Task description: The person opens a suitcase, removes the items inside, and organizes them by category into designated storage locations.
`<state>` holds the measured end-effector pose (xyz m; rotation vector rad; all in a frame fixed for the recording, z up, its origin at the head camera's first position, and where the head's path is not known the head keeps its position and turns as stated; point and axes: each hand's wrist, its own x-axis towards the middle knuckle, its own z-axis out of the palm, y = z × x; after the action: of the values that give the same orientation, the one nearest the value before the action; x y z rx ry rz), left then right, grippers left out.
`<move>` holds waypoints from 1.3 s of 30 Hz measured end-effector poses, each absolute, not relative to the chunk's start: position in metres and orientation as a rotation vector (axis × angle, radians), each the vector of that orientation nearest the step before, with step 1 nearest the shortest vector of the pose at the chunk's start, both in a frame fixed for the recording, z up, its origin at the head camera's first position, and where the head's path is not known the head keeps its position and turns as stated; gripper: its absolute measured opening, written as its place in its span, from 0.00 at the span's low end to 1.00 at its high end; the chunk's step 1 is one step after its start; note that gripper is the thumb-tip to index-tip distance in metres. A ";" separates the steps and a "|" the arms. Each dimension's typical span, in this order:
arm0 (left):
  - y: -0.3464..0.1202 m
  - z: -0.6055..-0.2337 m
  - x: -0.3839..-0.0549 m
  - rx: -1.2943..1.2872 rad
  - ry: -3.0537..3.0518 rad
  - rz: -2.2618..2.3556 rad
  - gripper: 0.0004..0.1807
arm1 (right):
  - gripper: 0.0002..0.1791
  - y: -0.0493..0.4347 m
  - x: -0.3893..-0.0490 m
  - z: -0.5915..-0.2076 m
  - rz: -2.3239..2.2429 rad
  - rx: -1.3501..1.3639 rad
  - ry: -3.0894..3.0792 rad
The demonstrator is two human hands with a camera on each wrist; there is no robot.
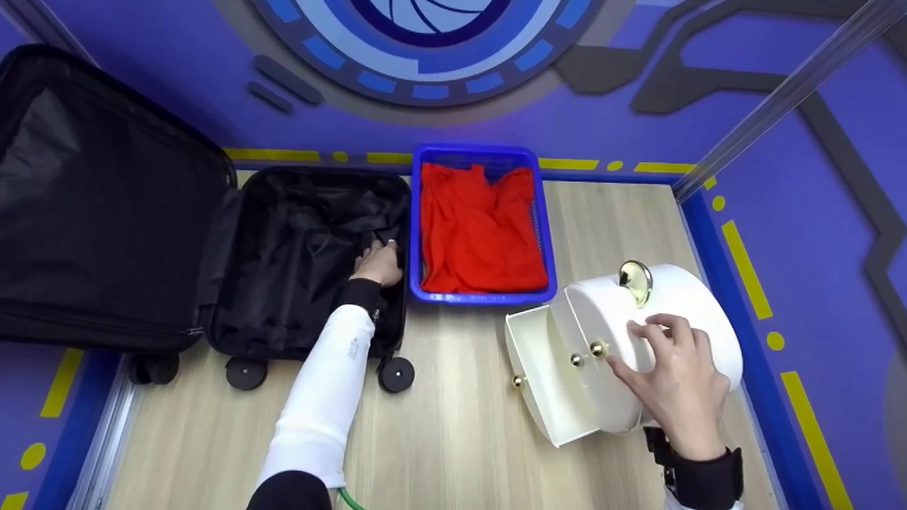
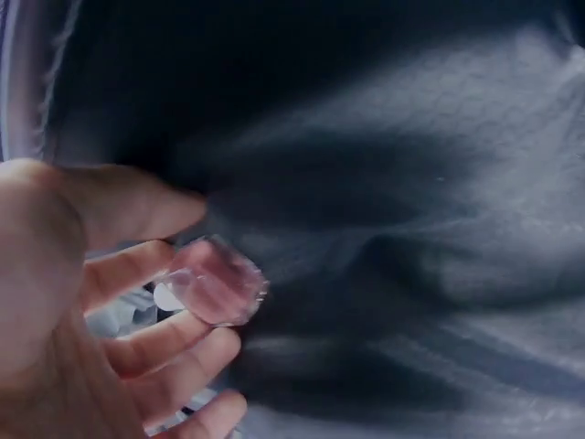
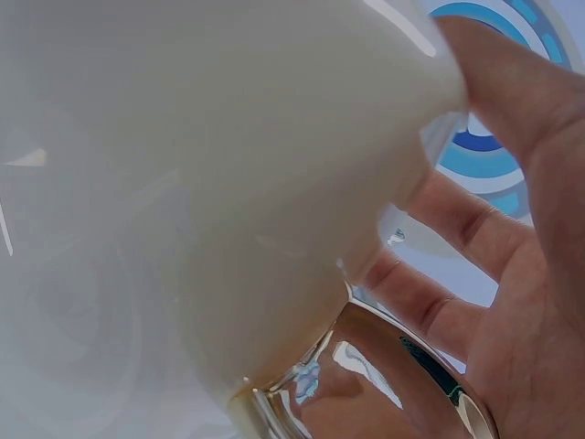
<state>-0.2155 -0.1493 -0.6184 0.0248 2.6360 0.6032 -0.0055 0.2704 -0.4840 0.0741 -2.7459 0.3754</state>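
Observation:
In the head view my left hand (image 1: 379, 263) reaches down inside the black suitcase (image 1: 283, 276), near its right wall. The left wrist view shows a small clear, pinkish thing (image 2: 215, 282) at the index and middle fingertips of that hand, thumb close above. Its kind is not plain. My right hand (image 1: 673, 375) lies over the front of a white rounded drawer box (image 1: 698, 319), thumb and index finger spread in a wide curve. The thumb is beside a gold knob (image 1: 599, 348). One cream drawer (image 1: 556, 382) is pulled out to the left.
A blue basket (image 1: 482, 297) with folded red cloth (image 1: 482, 234) stands between suitcase and drawer box. A gold ring-like handle (image 1: 638, 282) rises from the box's top. The suitcase lid (image 1: 92, 212) leans back at left. Purple walls (image 1: 815, 234) border the wooden surface (image 1: 453, 411).

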 end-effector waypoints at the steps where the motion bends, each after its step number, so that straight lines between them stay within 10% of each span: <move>1: -0.148 -0.620 -0.214 0.016 2.647 0.596 0.27 | 0.32 0.270 -0.005 -0.484 0.376 0.072 -2.748; 8: -0.147 -0.625 -0.201 0.024 2.637 0.562 0.14 | 0.32 0.271 -0.006 -0.485 0.373 0.089 -2.752; 25: -0.134 -0.573 -0.155 -0.183 2.772 1.028 0.16 | 0.32 0.273 -0.005 -0.486 0.387 0.098 -2.730; 39: -0.059 -0.572 -0.095 0.154 2.799 1.379 0.11 | 0.32 0.270 -0.005 -0.485 0.400 0.069 -2.751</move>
<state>-0.0954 -0.0593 -0.5720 0.1544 2.7990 1.3791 -0.0050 0.2704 -0.4855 0.0691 -2.7512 0.3996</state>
